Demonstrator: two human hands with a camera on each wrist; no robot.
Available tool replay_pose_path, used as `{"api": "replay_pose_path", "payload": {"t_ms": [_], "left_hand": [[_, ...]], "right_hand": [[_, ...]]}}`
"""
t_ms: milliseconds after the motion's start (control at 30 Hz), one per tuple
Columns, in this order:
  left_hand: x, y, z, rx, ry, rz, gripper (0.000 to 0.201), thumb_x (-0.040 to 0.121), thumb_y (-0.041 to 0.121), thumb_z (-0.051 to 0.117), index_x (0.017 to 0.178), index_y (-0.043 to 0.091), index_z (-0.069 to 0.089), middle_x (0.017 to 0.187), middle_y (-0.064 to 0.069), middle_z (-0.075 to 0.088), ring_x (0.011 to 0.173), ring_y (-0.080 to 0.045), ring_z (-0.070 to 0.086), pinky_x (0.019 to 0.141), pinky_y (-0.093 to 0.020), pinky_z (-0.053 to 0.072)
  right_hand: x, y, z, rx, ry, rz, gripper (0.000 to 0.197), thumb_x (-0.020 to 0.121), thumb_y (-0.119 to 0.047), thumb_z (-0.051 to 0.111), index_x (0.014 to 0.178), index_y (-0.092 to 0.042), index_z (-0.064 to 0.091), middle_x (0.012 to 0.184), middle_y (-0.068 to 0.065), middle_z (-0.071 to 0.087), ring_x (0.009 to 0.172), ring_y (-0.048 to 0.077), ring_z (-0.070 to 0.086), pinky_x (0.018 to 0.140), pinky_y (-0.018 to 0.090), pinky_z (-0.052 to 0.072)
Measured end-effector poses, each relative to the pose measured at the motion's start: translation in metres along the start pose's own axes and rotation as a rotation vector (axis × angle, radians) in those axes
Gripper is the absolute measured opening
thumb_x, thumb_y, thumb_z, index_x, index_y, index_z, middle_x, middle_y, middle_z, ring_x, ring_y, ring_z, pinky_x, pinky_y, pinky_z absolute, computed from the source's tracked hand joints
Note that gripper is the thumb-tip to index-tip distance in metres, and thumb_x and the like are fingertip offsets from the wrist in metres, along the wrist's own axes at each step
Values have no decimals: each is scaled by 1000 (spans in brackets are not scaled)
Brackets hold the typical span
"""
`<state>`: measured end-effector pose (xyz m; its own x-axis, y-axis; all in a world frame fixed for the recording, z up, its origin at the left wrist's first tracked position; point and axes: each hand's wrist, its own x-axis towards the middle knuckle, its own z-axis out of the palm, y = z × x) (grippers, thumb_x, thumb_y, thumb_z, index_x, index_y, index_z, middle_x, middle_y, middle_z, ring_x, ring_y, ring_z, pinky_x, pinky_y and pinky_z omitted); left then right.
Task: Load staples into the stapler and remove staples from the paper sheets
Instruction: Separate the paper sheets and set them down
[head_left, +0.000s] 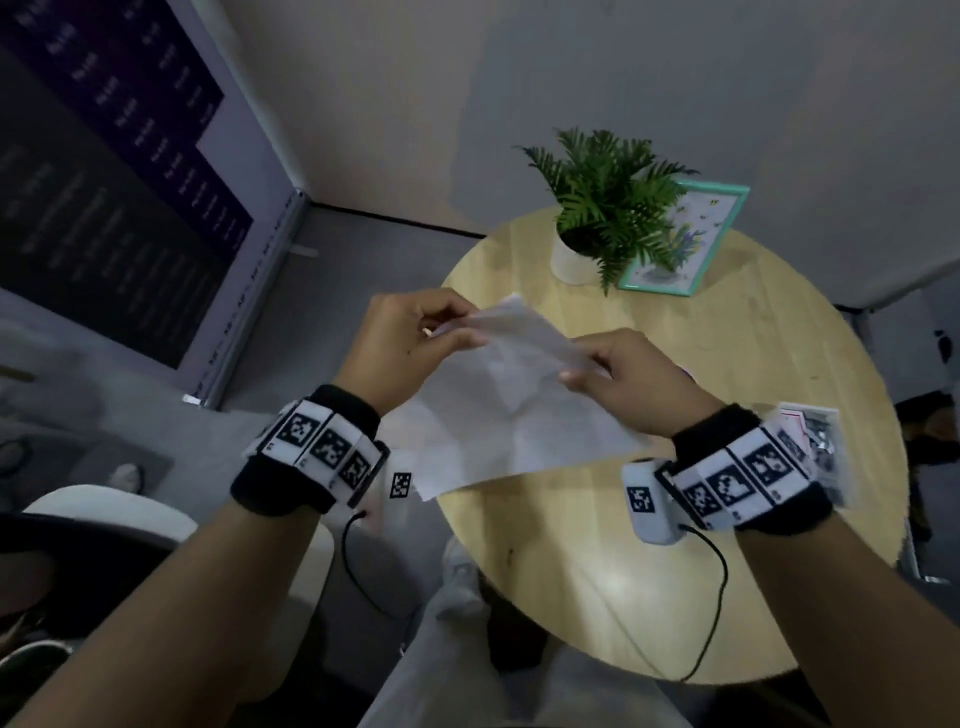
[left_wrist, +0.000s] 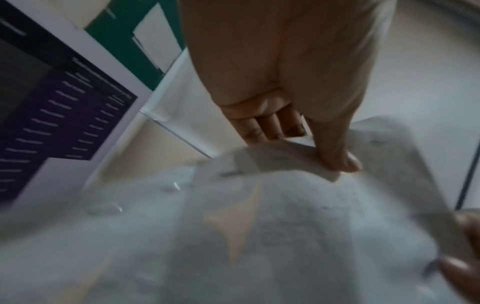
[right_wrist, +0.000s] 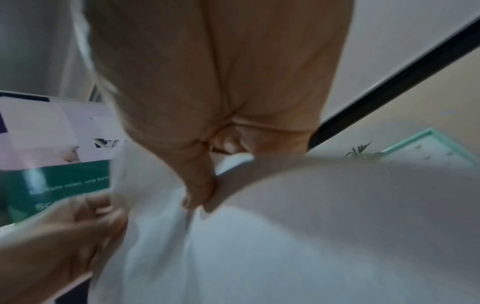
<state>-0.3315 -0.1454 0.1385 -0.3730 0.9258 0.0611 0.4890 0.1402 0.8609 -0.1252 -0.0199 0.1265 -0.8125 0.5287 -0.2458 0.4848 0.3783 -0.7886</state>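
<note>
round wooden table (head_left: 727, 415), paper sheets (head_left: 498, 415) pinched between both hands above

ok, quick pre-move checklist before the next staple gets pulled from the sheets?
1. Left hand pinches the paper sheets at the top corner: ok.
2. Right hand grips the sheets' right edge: ok.
3. Sheets held up clear of the round table: ok.
4. Staples left in the sheets: small dark marks show in the left wrist view, too blurred: cannot tell.
5. Stapler in sight: cannot tell.
6. Potted plant and picture frame stand away from the hands: ok.
</note>
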Motion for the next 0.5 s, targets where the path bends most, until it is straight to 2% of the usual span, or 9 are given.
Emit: {"api": "replay_pose_path", "payload": {"t_ms": [33, 100, 133, 200, 267, 333, 400, 433, 500], "left_hand": [[0, -10, -11, -4, 9, -29, 15, 75, 20, 80, 87, 17, 71, 78, -4, 72, 69, -7, 64, 68, -17, 51], [-3, -41, -34, 30, 2, -127, 28, 69, 29, 84, 92, 27, 69, 85, -8, 73, 75, -17, 67, 72, -28, 55], [-6, -57, -47, 69, -3, -186, 34, 65, 36, 85, 94, 30, 68, 89, -6, 73, 80, -17, 68, 76, -32, 57], [-13, -90, -72, 89, 11, -302, 43, 61, 44, 86, 96, 28, 68, 97, -1, 73, 91, -14, 69, 84, -37, 57], [-22, -121, -92, 53, 90, -403, 42, 61, 40, 86, 90, 15, 68, 89, -2, 72, 79, -9, 68, 76, -29, 57], [-33, -144, -102, -82, 145, -527, 34, 68, 33, 81, 83, 7, 66, 78, -5, 70, 63, -7, 64, 62, -22, 53], [-43, -158, -102, -363, 155, -646, 26, 80, 18, 74, 104, 8, 69, 97, -5, 76, 82, -16, 71, 70, -28, 58], [-47, -162, -100, -449, 161, -671, 26, 83, 13, 70, 108, 9, 69, 100, -1, 77, 86, -17, 72, 69, -27, 59], [-49, -168, -101, -395, 188, -678, 10, 84, 10, 69, 94, 8, 71, 77, 9, 77, 70, -8, 71, 57, -18, 55]], "right_hand": [[8, -6, 2, 4, 40, -6, 13, 91, -9, 60, 94, -7, 72, 93, 8, 75, 85, 16, 67, 76, 35, 50], [23, -18, 2, 42, 109, -32, 17, 89, 3, 57, 89, -3, 73, 91, 15, 75, 81, 13, 66, 75, 23, 50], [29, -21, 0, 72, 138, -36, 19, 88, 6, 57, 91, -4, 73, 90, 12, 75, 77, 7, 64, 72, 16, 48], [42, -21, -3, 187, 196, 10, 25, 87, 6, 59, 93, -14, 73, 84, -7, 74, 73, -4, 62, 69, 10, 47], [56, -14, -5, 294, 250, 74, 26, 88, 3, 60, 90, -21, 71, 73, -17, 73, 73, 3, 64, 71, 20, 51], [70, -6, -3, 372, 282, 146, 22, 89, -1, 61, 83, -20, 70, 69, -12, 73, 70, 14, 66, 70, 31, 53], [85, 0, 6, 432, 286, 192, 23, 89, -4, 62, 79, -23, 71, 69, -12, 74, 71, 15, 67, 75, 36, 55], [93, 2, 13, 448, 285, 210, 22, 88, -6, 63, 77, -23, 72, 71, -12, 75, 75, 20, 66, 79, 41, 54], [109, 5, 29, 455, 249, 234, 18, 86, -8, 66, 78, -22, 74, 73, -10, 75, 82, 26, 64, 84, 51, 52]]}}
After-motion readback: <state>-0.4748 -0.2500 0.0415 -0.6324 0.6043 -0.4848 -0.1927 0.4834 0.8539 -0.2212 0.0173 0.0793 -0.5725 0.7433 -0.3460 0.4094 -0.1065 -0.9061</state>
